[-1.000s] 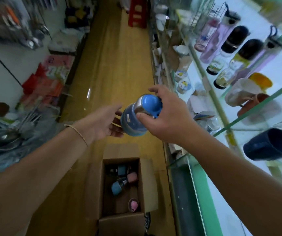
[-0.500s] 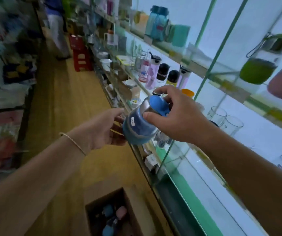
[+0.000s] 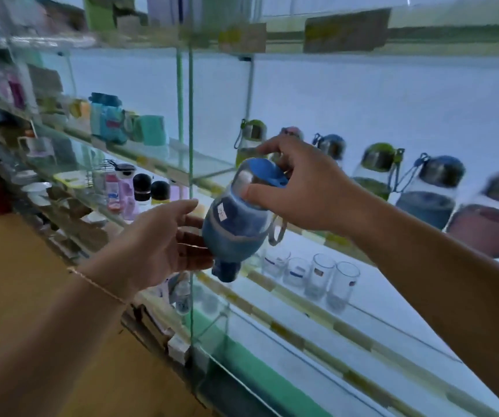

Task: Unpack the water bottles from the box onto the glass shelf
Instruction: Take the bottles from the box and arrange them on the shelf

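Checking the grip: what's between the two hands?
The blue bottle, tilted: right hand grips its cap end, left hand touches its lower part. Head view.

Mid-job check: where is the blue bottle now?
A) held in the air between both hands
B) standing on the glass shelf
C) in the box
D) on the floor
A: the right hand grips the blue bottle near its cap, the left hand touches its lower end, and it hangs tilted in front of the glass shelf.
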